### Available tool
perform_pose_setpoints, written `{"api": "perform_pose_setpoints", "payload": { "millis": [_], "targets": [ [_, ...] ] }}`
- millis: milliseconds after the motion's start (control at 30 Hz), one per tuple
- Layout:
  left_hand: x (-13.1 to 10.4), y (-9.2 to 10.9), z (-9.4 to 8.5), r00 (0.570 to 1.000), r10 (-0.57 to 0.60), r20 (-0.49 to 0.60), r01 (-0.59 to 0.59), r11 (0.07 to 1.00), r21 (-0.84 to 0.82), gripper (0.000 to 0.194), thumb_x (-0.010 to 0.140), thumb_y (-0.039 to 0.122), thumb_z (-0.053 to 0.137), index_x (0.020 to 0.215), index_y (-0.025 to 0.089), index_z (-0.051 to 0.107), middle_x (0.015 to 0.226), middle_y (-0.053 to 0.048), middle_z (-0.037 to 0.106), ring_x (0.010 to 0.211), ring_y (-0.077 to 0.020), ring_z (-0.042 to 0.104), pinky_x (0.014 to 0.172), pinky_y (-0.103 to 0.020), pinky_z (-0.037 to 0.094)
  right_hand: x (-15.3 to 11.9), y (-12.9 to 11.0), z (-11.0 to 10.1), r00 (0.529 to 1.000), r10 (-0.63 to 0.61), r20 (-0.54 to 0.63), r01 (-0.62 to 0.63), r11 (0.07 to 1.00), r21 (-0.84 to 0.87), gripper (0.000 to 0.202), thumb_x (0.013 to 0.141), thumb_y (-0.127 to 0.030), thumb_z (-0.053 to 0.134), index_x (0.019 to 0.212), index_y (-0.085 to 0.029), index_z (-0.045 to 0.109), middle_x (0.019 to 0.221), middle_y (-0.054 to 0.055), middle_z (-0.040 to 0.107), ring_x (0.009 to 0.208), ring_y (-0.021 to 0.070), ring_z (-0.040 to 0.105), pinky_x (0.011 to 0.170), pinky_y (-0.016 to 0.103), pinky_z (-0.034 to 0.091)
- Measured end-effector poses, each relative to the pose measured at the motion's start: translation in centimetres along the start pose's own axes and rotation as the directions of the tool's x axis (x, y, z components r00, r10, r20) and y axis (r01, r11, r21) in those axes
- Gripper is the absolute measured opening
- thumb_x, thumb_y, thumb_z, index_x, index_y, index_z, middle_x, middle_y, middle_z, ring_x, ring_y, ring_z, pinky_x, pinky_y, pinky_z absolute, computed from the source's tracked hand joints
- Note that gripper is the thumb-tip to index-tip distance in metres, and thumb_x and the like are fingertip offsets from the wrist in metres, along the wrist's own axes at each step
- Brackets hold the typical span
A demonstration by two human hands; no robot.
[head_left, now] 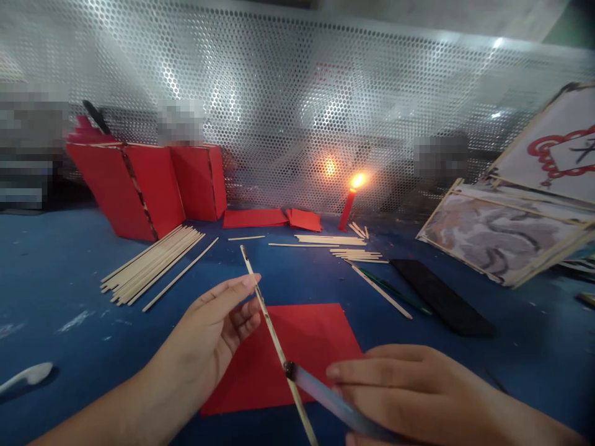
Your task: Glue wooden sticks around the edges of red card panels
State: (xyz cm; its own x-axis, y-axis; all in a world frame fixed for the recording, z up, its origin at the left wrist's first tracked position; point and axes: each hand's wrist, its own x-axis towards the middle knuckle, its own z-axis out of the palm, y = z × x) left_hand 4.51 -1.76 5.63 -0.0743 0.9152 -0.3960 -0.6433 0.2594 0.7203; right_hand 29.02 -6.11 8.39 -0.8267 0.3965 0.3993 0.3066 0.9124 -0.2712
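Observation:
My left hand (214, 334) pinches a thin wooden stick (274, 334) near its upper part, between thumb and fingers. The stick slants toward me and has small dark spots along it. My right hand (409, 390) is closed around a translucent bluish glue stick (325, 396), whose blackened tip touches the wooden stick. Below both hands lies a square red sheet (302, 322), partly covered by my left hand and the stick.
A lit red candle (348, 207) stands by the perforated metal screen (279, 111). Red folded panels (153, 192) and a bundle of sticks (153, 266) are left. Short sticks (330, 240), a black case (437, 297) and a painted paper frame (493, 229) are right. A white spoon-like handle (35, 375) lies near left.

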Motion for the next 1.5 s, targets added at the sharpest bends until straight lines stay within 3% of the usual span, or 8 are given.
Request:
{"api": "perform_pose_setpoints", "payload": {
  "millis": [200,400,533,700,933,1100,1300,1500],
  "targets": [
    [-0.4,0.6,0.3,0.998,0.0,0.056,0.003,0.998,-0.057,0.026,0.095,0.004,0.054,0.08,0.013,0.074,0.055,-0.003,0.068,0.045,-0.0103,0.064,0.048,-0.019,0.058,0.0,0.4,-1.5,0.997,-0.014,0.076,0.017,0.999,-0.045,0.043,0.093,-0.02,0.067,0.135,-0.03,0.064,0.11,0.007,0.079,0.116,0.0266,0.068,0.102,0.034,0.055],
    [-0.6,0.6,0.3,1.0,0.013,-0.001,-0.013,0.996,-0.089,0.026,0.092,0.003,0.056,0.075,0.013,0.074,0.056,-0.002,0.068,0.045,-0.0111,0.065,0.048,-0.02,0.06,-0.1,0.8,-1.8,0.997,0.016,0.07,-0.013,0.999,-0.051,0.05,0.095,-0.016,0.06,0.142,-0.033,0.057,0.12,0.007,0.075,0.118,0.025,0.068,0.105,0.034,0.051],
    [-0.9,0.6,0.4,1.0,0.015,0.012,-0.014,0.998,-0.056,0.028,0.093,0.002,0.054,0.077,0.013,0.075,0.057,-0.003,0.068,0.047,-0.0112,0.066,0.049,-0.02,0.061,-1.5,1.5,-1.5,0.996,0.086,0.005,-0.086,0.996,-0.037,0.066,0.084,-0.011,0.062,0.147,-0.031,0.052,0.128,0.01,0.071,0.114,0.0274,0.069,0.096,0.032,0.057],
    [-0.9,0.6,0.6,1.0,-0.005,0.001,0.005,0.998,-0.062,0.027,0.093,0.001,0.056,0.075,0.011,0.075,0.056,-0.003,0.068,0.045,-0.0103,0.065,0.048,-0.018,0.06,-1.7,1.6,-0.6,0.988,0.129,-0.091,-0.127,0.992,0.021,0.068,0.083,0.001,0.053,0.141,-0.035,0.056,0.11,0.007,0.071,0.092,0.0169,0.072,0.078,0.021,0.059],
    [-0.5,0.4,0.4,1.0,-0.016,0.005,0.016,0.997,-0.075,0.025,0.091,0.001,0.058,0.075,0.013,0.074,0.057,-0.003,0.069,0.045,-0.0104,0.065,0.049,-0.018,0.06,-0.8,1.1,0.7,0.934,0.248,-0.259,-0.262,0.965,-0.023,0.037,0.087,-0.01,0.061,0.119,-0.028,0.065,0.097,0.005,0.072,0.082,0.0162,0.072,0.074,0.021,0.06],
    [-0.7,0.3,0.5,1.0,-0.027,0.006,0.028,0.997,-0.073,0.021,0.09,0.002,0.059,0.077,0.012,0.073,0.056,-0.002,0.067,0.044,-0.0102,0.064,0.047,-0.017,0.059,-0.1,0.9,0.9,0.93,0.315,-0.191,-0.309,0.949,0.063,0.018,0.088,-0.014,0.064,0.1,-0.025,0.072,0.086,0.003,0.073,0.072,0.0143,0.07,0.065,0.019,0.059],
    [-0.9,0.3,0.6,1.0,-0.03,-0.003,0.03,0.996,-0.08,0.026,0.092,0.001,0.055,0.076,0.012,0.072,0.053,-0.001,0.066,0.041,-0.0098,0.063,0.045,-0.017,0.058,0.1,0.4,1.0,0.922,0.354,-0.157,-0.338,0.934,0.12,0.025,0.095,-0.019,0.057,0.116,-0.027,0.068,0.1,0.004,0.077,0.085,0.0169,0.073,0.077,0.023,0.06],
    [-1.0,0.3,0.7,0.999,-0.041,-0.001,0.041,0.998,-0.053,0.026,0.093,0.001,0.055,0.077,0.011,0.073,0.054,-0.001,0.067,0.041,-0.0092,0.063,0.046,-0.017,0.058,0.0,0.6,1.7,0.913,0.381,-0.146,-0.366,0.923,0.122,0.01,0.09,-0.017,0.061,0.094,-0.024,0.067,0.078,0.0,0.07,0.062,0.0128,0.064,0.057,0.02,0.054]
  ]
}}
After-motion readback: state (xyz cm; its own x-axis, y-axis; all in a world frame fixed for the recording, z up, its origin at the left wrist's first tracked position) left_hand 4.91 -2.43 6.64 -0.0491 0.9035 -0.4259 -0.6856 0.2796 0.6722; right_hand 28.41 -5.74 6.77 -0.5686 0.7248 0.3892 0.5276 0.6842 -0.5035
